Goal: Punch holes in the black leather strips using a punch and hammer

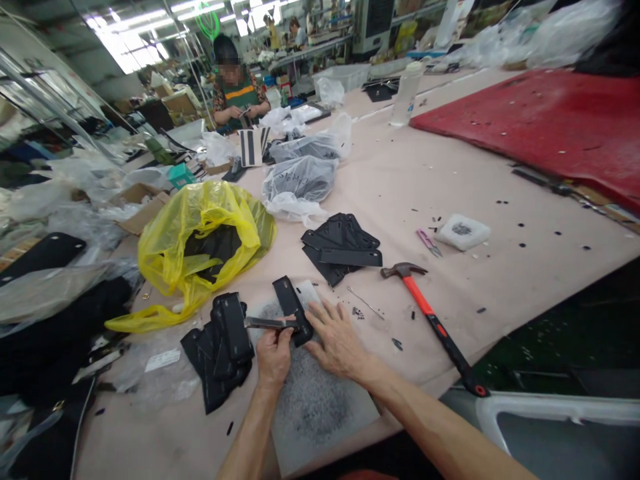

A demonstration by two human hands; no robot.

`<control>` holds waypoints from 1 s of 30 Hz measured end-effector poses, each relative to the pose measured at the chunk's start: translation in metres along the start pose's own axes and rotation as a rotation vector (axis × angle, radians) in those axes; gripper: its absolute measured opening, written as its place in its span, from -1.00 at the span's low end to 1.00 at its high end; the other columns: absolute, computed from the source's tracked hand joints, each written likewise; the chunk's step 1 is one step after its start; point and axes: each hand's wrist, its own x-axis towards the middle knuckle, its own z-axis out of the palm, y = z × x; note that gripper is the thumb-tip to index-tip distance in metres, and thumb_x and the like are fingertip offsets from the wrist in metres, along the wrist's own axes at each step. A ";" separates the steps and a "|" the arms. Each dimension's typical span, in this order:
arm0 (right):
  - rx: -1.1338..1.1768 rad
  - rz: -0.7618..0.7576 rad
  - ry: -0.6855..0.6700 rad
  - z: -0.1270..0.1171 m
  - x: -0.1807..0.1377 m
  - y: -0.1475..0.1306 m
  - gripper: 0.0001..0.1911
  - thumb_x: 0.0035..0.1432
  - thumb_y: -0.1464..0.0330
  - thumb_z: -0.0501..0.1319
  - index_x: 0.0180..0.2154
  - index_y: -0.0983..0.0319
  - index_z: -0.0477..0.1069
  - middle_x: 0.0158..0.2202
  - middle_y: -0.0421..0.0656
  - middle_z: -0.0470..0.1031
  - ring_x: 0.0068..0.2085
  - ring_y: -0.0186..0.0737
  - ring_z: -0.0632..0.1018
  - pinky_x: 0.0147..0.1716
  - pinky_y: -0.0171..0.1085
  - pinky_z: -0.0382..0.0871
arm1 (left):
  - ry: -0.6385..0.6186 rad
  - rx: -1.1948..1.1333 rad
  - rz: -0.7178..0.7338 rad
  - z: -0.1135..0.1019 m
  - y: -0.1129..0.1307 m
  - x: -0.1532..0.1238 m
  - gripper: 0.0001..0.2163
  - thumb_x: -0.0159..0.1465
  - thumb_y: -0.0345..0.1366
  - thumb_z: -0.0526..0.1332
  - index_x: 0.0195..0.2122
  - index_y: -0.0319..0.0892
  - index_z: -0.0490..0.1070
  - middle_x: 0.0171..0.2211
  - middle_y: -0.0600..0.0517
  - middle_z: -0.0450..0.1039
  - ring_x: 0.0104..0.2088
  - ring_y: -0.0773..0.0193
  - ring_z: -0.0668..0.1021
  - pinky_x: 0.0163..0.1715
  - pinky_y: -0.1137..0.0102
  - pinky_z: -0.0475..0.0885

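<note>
My left hand (273, 358) is closed on a slim flat metal tool (264, 323), whose far end lies over a black strap-like piece (286, 298). The tool's exact kind is unclear. Fingers stretched out, my right hand (336, 337) rests flat on the speckled pale board (315, 407), its fingertips at the right edge of the black piece. Left of the board is a stack of similar black pieces (233, 327). Another fanned pile of black pieces (345, 243) lies beyond my right hand. A claw hammer (425, 303) with a red and black handle lies to the right.
A yellow plastic bag (165, 227) holds dark pieces. Pink thread snips (429, 242) lie by a white block (463, 231). Farther off are clear bags (303, 180), a bottle (406, 97) and a red sheet (540, 127). A co-worker (240, 93) sits across the table.
</note>
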 end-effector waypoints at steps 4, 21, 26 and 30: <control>0.014 0.005 0.040 -0.004 0.002 -0.006 -0.42 0.17 0.21 0.22 0.21 0.15 0.26 0.31 -0.10 0.22 0.31 0.19 0.09 0.26 0.27 -0.18 | -0.019 0.030 0.018 -0.002 0.002 0.003 -0.78 0.26 -0.23 0.19 -0.17 -0.15 0.58 -0.17 -0.04 0.63 -0.12 0.11 0.63 -0.02 0.16 0.53; 0.109 0.135 0.072 -0.001 0.004 -0.012 -0.47 0.14 0.25 0.27 0.16 0.08 0.33 0.30 -0.15 0.24 0.27 0.15 0.16 0.23 0.23 -0.04 | -0.093 0.042 0.061 -0.006 0.000 0.002 -0.80 0.27 -0.25 0.20 -0.16 -0.15 0.57 -0.14 -0.04 0.62 -0.08 0.11 0.62 0.04 0.16 0.50; 0.123 0.138 0.085 0.001 0.003 -0.011 -0.48 0.13 0.27 0.28 0.15 0.06 0.33 0.29 -0.17 0.25 0.27 0.16 0.17 0.23 0.24 -0.04 | -0.091 0.124 0.177 -0.003 -0.002 0.002 -0.81 0.29 -0.30 0.17 -0.16 -0.15 0.56 -0.14 -0.04 0.62 -0.09 0.12 0.63 0.02 0.18 0.53; 0.148 0.138 0.082 0.005 0.003 -0.011 -0.47 0.13 0.28 0.28 0.16 0.07 0.33 0.30 -0.15 0.24 0.29 0.17 0.14 0.24 0.25 -0.06 | -0.076 0.258 0.324 0.002 -0.004 0.001 -0.80 0.30 -0.36 0.13 -0.14 -0.17 0.53 -0.14 -0.05 0.62 -0.09 0.12 0.63 -0.02 0.17 0.55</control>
